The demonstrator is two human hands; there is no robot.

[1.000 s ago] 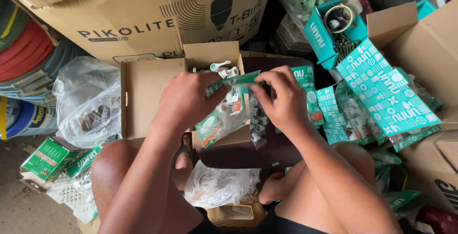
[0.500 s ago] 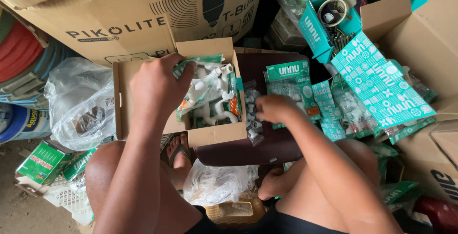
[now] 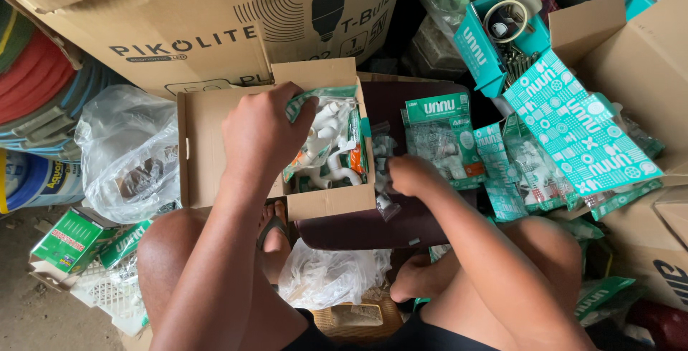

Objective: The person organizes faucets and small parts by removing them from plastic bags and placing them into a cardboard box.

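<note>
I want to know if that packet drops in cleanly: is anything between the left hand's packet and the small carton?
Nothing visible: the left hand holds the packet right over the open small carton, which already holds other packets.

The small box (image 3: 215,143) is matt brown cardboard. The packets (image 3: 326,143) in it are glossy clear plastic over smooth white plastic fittings. The crumpled bag (image 3: 122,150) is thin, shiny plastic film.

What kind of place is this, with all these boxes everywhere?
Probably a storeroom or the back of a hardware shop. Big cardboard cartons are stacked close around, teal boxes sit open, and the left hand puts packets of white pipe fittings into a small carton.
</note>
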